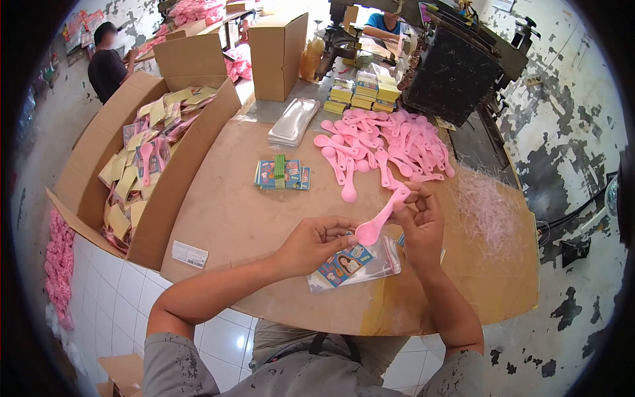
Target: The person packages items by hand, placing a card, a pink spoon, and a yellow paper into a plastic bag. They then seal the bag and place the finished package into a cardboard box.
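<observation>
A pink plastic double-ended measuring spoon (378,221) is held between my two hands above the near part of the table. My right hand (423,221) pinches its upper, smaller end between thumb and fingers. Closed at the lower, larger bowl is my left hand (314,243), its fingertips against the bowl's edge. Beneath the hands, a colourful printed card (345,266) lies on a clear plastic bag (390,259). Part of the card is hidden by my left hand. A heap of pink spoons (397,142) lies just beyond.
Left stands an open carton (188,178) of packed cards and spoons. On the table are a banded card stack (281,173), clear bags (292,124), yellow-edged card stacks (362,92) and pink shreds (493,212). A black machine (453,66) stands behind. Two people sit farther back.
</observation>
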Demonstrator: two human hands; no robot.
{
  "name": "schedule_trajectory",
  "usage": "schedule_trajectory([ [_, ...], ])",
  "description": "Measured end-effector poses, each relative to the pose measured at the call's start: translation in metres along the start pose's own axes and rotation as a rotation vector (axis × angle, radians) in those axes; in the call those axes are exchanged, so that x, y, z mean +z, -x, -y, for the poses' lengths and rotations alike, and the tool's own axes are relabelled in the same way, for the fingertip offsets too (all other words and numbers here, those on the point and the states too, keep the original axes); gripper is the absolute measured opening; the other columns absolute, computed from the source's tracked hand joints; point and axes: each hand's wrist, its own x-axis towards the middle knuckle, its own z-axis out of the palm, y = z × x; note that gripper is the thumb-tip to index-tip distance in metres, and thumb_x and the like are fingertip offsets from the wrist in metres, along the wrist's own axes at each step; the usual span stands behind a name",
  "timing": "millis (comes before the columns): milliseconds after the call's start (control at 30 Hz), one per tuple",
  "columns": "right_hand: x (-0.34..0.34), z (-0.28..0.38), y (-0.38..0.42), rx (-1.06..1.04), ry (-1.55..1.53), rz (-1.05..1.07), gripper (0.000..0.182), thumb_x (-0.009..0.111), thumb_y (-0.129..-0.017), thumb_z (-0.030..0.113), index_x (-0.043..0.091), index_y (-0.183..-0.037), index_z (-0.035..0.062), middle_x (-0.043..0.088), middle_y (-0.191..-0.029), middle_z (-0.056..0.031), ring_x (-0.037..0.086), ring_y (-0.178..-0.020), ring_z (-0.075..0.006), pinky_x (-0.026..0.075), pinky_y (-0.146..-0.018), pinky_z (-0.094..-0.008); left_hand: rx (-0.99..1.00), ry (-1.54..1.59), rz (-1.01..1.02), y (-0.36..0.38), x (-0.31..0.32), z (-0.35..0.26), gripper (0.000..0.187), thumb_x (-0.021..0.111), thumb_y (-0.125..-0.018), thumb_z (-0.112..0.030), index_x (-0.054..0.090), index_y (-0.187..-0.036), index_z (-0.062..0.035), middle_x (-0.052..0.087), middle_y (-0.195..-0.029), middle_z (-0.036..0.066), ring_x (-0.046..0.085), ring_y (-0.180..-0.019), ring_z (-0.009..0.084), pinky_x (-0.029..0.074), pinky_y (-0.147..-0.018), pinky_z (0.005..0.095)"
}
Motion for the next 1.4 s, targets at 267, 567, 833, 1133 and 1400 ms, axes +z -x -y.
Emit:
schedule_trajectory([
  [267, -0.004, -0.003, 0.014, -0.147, 0.326, 0.266, 0.022, 0.063, -0.104, 0.009, 0.062, -0.124, -0.0006, 0.065, -0.117, -0.0118, 0.065, -0.113, -0.0202, 0.054, -0.098, -0.0380, 0.043, 0.027, 0.046, -0.002, -0.003, 0.006, 0.032, 0.062, -0.107, -0.011, 0.061, -0.135, 0.0050, 0.075, -0.119, 0.011, 0.071, -0.107, 0.0145, 0.058, -0.092, 0.0284],
  [567, -0.026, 0.017, -0.003, -0.080, 0.300, 0.672, 0.023, 0.066, -0.099, 0.002, 0.071, -0.121, -0.0007, 0.069, -0.126, -0.0122, 0.065, -0.113, -0.0224, 0.047, -0.104, -0.0383, -0.033, 0.083, 0.114, -0.001, -0.006, 0.000, 0.032, 0.059, -0.109, -0.014, 0.060, -0.136, 0.0017, 0.075, -0.118, 0.011, 0.072, -0.105, 0.0141, 0.057, -0.092, 0.0297],
  [833, 0.004, 0.048, -0.003, -0.309, 0.490, 0.536, 0.022, 0.076, -0.089, 0.005, 0.076, -0.110, 0.0042, 0.072, -0.120, -0.0091, 0.067, -0.111, -0.0232, 0.051, -0.095, -0.0398, 0.031, 0.167, 0.255, 0.000, -0.006, 0.001, 0.038, 0.061, -0.108, -0.017, 0.054, -0.143, -0.0015, 0.070, -0.129, 0.009, 0.066, -0.117, 0.0140, 0.054, -0.098, 0.0307],
  [1133, 0.018, 0.104, -0.004, -0.386, 0.786, 0.500, 0.011, 0.080, -0.087, 0.007, 0.073, -0.095, 0.0030, 0.069, -0.084, -0.0070, 0.066, -0.074, -0.0195, 0.052, -0.065, -0.0338, 0.449, -0.463, 0.159, 0.017, -0.002, -0.023, 0.054, 0.067, -0.096, -0.004, 0.053, -0.148, -0.0053, 0.066, -0.138, 0.011, 0.064, -0.127, 0.0209, 0.054, -0.104, 0.0375],
  [1400, 0.023, 0.101, 0.005, -0.225, 0.847, 0.395, 0.015, 0.078, -0.091, 0.008, 0.073, -0.104, 0.0029, 0.069, -0.086, -0.0084, 0.065, -0.066, -0.0181, 0.050, -0.057, -0.0305, 0.430, -0.269, 0.049, 0.017, 0.006, -0.018, 0.043, 0.058, -0.105, -0.003, 0.052, -0.148, -0.0004, 0.075, -0.121, 0.016, 0.074, -0.106, 0.0191, 0.060, -0.092, 0.0325],
])
